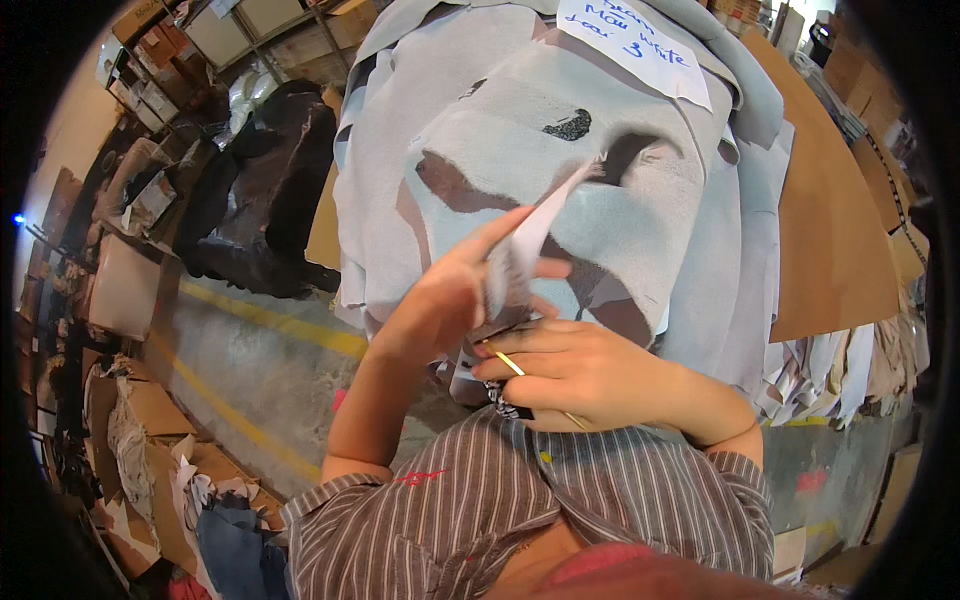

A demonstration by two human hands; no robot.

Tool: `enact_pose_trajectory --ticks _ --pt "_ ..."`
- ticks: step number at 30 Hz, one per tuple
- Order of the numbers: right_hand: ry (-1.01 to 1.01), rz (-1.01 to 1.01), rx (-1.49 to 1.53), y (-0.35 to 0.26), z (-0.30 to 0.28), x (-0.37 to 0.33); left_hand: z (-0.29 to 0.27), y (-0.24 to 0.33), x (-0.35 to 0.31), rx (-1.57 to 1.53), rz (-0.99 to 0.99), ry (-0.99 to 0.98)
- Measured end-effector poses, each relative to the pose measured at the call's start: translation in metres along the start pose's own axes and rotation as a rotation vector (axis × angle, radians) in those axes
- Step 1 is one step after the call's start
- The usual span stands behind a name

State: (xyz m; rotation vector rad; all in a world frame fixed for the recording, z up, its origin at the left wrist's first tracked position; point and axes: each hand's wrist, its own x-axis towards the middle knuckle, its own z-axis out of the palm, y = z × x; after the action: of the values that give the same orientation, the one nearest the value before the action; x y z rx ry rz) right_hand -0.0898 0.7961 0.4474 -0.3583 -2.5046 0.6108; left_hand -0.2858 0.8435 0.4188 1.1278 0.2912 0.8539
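- I see my left hand (455, 290) raised near the middle of the view, its thumb and fingers pinching a thin pale strip of cloth (545, 222) that goes up and to the right from the hand.
- My right hand (575, 375) is just below and to the right of the left one, close to my chest; its fingers are curled together around a thin yellow stick (512, 366), maybe a pencil, but I cannot tell well.
- A small dark patterned piece (500, 402) shows under the right fingers; whether they grip it is not clear to me.
- Behind both hands, farther away, lies a big pile of light blue-grey hides (640, 200) with a white paper label (635, 45) on its far top.
- A brown cardboard sheet (830, 230) is to the right of the pile.
- On the left, a dark heap of material (270, 190) lies beside the pile, and open cardboard boxes (150, 440) stand near the left edge.
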Motion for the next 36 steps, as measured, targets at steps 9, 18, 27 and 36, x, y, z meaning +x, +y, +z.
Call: enact_pose_trajectory --ticks 9,18,27,36 --pt "0.084 0.14 -0.062 0.0 -0.065 0.003 -0.096 0.014 -0.073 0.403 0.409 0.476" --pt "0.333 0.318 -0.824 0.093 -0.13 0.0 -0.082 0.015 -0.047 0.322 0.185 0.404" --pt "-0.115 0.021 -1.195 0.121 -0.144 0.008 -0.043 -0.004 0.0 0.381 0.223 0.061" --pt "-0.071 -0.11 -1.197 0.131 -0.146 0.012 -0.035 -0.013 -0.002 0.141 0.218 0.179"
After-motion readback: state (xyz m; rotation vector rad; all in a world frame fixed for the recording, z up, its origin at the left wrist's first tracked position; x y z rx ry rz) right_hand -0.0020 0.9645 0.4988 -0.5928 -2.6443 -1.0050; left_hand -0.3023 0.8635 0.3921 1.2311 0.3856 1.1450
